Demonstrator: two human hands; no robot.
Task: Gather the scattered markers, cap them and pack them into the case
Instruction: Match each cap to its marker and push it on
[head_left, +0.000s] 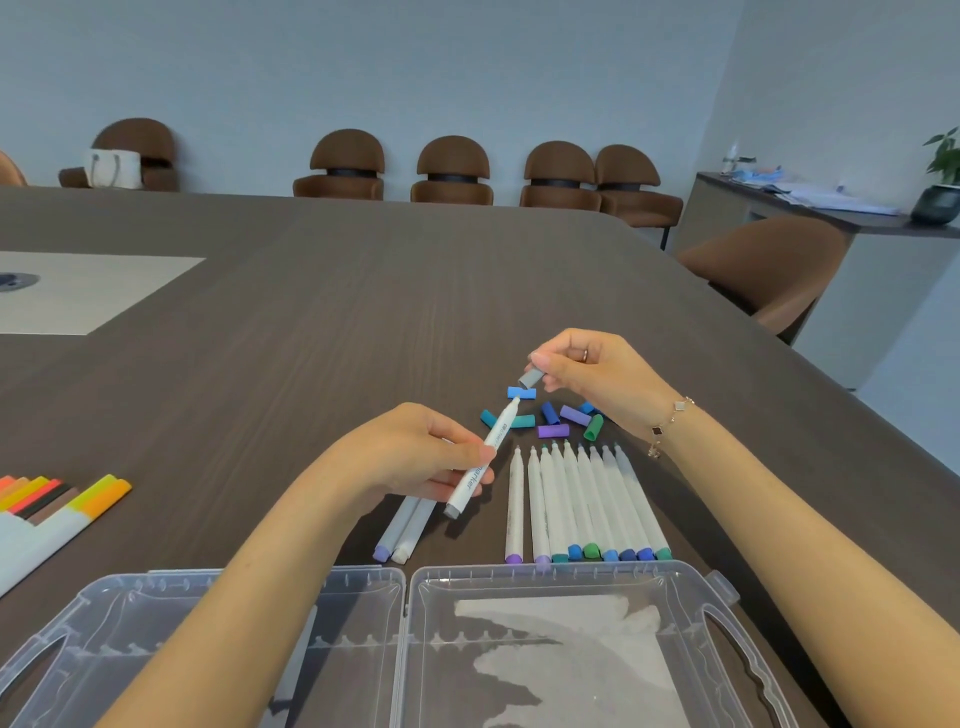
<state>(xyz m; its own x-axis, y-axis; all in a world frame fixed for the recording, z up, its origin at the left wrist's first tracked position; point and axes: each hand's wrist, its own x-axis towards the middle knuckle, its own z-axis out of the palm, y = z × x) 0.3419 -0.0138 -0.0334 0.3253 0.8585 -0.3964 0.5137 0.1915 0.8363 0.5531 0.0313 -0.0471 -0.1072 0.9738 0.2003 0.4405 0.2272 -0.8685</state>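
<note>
My left hand (415, 457) grips a white uncapped marker (480, 462) with a grey end, its tip pointing up and to the right. A little beyond that tip, my right hand (592, 374) pinches a grey cap (531, 378). Several loose caps (550, 415) in blue, teal, purple and green lie on the table under my hands. A row of several uncapped white markers (582, 504) lies side by side in front of the open clear plastic case (571, 577). Two more markers (405, 530) lie under my left hand.
A group of capped markers (57, 499) in orange, yellow, red and brown lies at the left table edge. The dark wooden table (311, 312) stretches ahead, with brown chairs (452, 171) along the far wall and one chair (763, 270) at the right.
</note>
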